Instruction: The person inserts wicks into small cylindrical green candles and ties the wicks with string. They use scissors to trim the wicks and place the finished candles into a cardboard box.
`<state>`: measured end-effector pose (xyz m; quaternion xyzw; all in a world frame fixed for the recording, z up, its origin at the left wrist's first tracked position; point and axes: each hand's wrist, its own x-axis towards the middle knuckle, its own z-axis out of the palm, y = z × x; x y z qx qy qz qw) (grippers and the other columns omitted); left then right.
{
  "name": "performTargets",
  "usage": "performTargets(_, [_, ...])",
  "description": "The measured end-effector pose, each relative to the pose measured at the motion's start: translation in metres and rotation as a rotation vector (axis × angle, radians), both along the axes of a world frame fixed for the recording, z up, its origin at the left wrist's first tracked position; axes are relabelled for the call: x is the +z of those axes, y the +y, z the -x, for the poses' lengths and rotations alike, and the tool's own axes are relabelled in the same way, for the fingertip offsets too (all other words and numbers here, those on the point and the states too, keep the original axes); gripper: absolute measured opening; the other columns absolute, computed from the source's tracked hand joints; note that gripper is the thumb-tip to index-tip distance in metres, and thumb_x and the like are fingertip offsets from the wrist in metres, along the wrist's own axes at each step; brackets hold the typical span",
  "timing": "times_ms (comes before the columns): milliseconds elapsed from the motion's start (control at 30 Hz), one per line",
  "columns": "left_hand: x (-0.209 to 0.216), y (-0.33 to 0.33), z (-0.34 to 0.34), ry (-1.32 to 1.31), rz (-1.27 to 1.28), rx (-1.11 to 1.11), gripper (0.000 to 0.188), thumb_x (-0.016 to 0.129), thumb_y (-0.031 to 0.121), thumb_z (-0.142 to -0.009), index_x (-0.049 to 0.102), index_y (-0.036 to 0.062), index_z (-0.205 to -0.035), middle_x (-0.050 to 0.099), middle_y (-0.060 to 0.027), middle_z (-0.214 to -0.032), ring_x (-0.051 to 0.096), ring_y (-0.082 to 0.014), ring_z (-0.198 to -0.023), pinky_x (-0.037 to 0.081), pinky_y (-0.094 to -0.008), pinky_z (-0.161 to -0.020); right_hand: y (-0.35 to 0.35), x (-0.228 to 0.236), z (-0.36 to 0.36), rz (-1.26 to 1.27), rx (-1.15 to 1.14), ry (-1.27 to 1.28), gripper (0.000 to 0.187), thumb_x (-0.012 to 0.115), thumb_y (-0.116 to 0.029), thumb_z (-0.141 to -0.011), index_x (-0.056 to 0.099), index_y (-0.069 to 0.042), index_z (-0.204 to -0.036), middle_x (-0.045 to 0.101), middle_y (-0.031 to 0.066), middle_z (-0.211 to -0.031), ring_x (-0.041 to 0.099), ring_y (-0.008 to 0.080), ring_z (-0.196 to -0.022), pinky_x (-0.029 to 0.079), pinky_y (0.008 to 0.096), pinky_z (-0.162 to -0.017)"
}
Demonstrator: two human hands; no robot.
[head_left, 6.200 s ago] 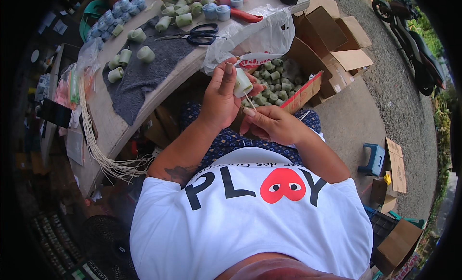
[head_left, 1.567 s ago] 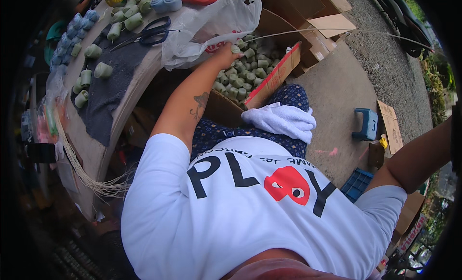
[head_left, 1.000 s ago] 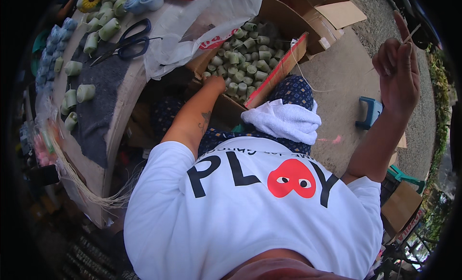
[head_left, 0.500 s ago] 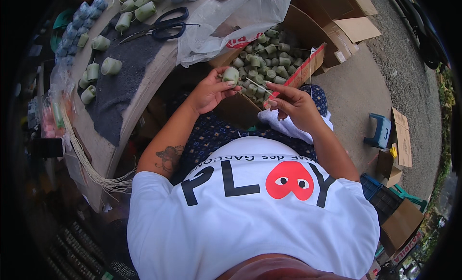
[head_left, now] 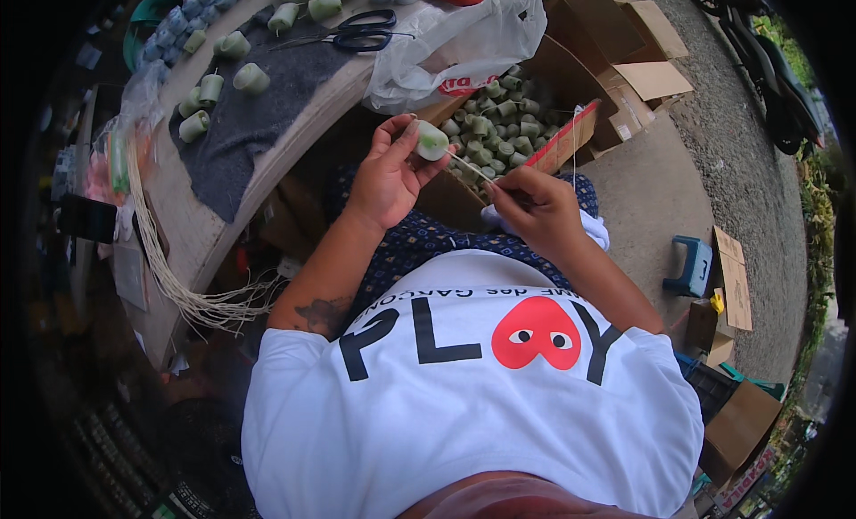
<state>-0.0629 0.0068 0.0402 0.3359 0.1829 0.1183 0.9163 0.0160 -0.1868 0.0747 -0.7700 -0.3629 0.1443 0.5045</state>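
In front of my body, my left hand (head_left: 388, 171) pinches a short, pale green candle (head_left: 432, 142) between thumb and fingers. A thin white wick (head_left: 469, 166) runs from the candle's right-hand end to my right hand (head_left: 538, 205), whose thumb and fingertips are closed on it. Whether the wick has gone into the candle is too small to tell. Just beyond both hands is an open cardboard box (head_left: 566, 143) full of similar green candles (head_left: 499, 118). A white cloth (head_left: 596, 229) lies on my lap under the right forearm.
On the table (head_left: 227, 244) at left are a dark cloth (head_left: 259, 118), scissors (head_left: 361, 36), loose green candles (head_left: 252, 78), blue candles (head_left: 183, 24) and a plastic bag (head_left: 481, 37). A bundle of pale wicks (head_left: 165, 260) hangs over its edge. A blue stool (head_left: 688, 265) stands at right.
The candle has turned in my left hand, and the wick now reaches its end where a gap showed before. My right hand has shifted slightly down and left. The whole view has swung a little.
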Motion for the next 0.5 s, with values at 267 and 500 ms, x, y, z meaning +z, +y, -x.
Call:
performTargets(267, [0.0073, -0.0074, 0.0069, -0.050, -0.015, 0.005, 0.042, 0.055, 0.015, -0.091, 0.029, 0.0157, -0.124, 0.048, -0.0131, -0.117, 0.055, -0.0347, -0.107, 0.053, -0.0381, -0.085, -0.0021, 0.0074, 0.0071, 0.033, -0.018, -0.057, 0.014, 0.068, -0.013, -0.079, 0.059, -0.003, -0.075, 0.058, 0.0100, -0.061, 0.056, 0.0185, -0.051, 0.044, 0.0290, -0.049])
performTargets(500, [0.0062, -0.0102, 0.0074, -0.084, -0.084, 0.032, 0.051, 0.057, 0.011, -0.090, 0.021, 0.0152, -0.125, 0.046, -0.0168, -0.117, 0.057, -0.0315, -0.103, 0.052, -0.0403, -0.085, -0.0020, 0.0099, 0.0079, 0.044, 0.003, -0.090, 0.013, 0.068, -0.012, -0.079, 0.059, -0.003, -0.075, 0.058, 0.0103, -0.061, 0.057, 0.0190, -0.052, 0.044, 0.0293, -0.050])
